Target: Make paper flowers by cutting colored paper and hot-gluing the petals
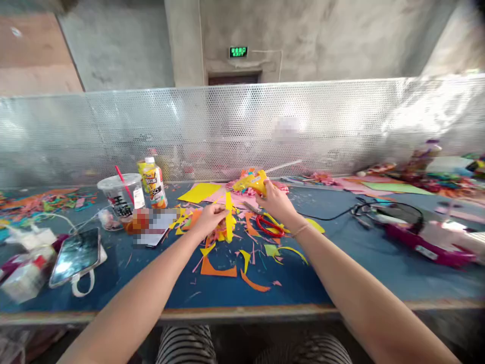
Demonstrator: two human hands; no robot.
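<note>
My left hand (212, 218) pinches a narrow yellow paper strip (229, 215), which stands upright above the scraps on the table. In my right hand (277, 202) is a yellow hot glue gun (250, 182), its nozzle pointing left and a whitish glue stick (284, 165) sticking out of its back. Red-handled scissors (270, 228) lie below my right hand, beside its wrist. Behind the strip, a yellow paper sheet (202, 192) rests partly over pink paper. Cut orange scraps (218, 268) and yellow pieces (245, 261) are scattered in front of my hands.
On the left stand a plastic cup (120, 194) with a red straw and a drink bottle (154, 184). A phone (77, 257) lies nearer the edge. At right are a black cable (401, 207) and a magenta object (424, 245). A perforated metal panel (227, 131) borders the back.
</note>
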